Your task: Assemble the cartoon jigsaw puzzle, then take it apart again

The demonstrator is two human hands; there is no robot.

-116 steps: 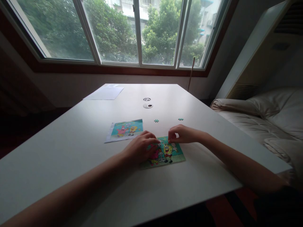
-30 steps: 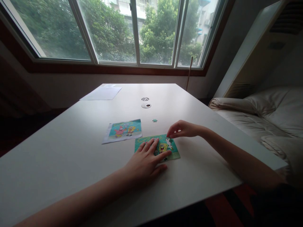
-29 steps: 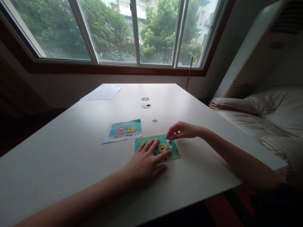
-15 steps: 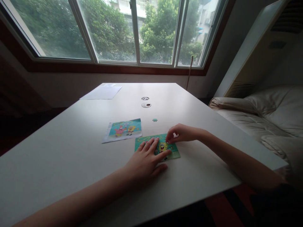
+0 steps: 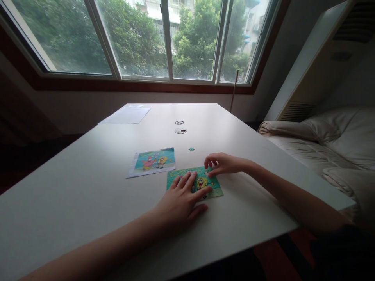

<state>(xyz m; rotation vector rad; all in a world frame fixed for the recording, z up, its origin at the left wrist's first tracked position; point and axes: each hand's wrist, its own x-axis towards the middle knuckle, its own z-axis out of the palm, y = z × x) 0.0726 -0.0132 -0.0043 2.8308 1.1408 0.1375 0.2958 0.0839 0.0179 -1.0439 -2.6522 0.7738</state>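
A jigsaw puzzle [image 5: 217,190] with a green and teal cartoon picture lies flat near the front of the table. My left hand [image 5: 182,192] rests on it, palm down and fingers spread, covering much of its left and middle. At the puzzle's upper right is my right hand [image 5: 220,164], its fingers bent and parted from the thumb. Beside these fingertips a small whitish spot shows in the puzzle; whether it is a gap or a raised piece is unclear. One loose puzzle piece [image 5: 191,149], teal, lies beyond the puzzle.
Left of the puzzle is a paper sheet with a printed cartoon picture [image 5: 155,160]. Two round inserts [image 5: 181,131] sit in the white table [image 5: 88,183] farther back. White papers [image 5: 125,116] lie at the far left edge, and a pale sofa [image 5: 307,136] stands to the right.
My right hand's fingers have lifted slightly and parted from the thumb, uncovering more of the whitish spot. The left hand keeps its place on the puzzle.
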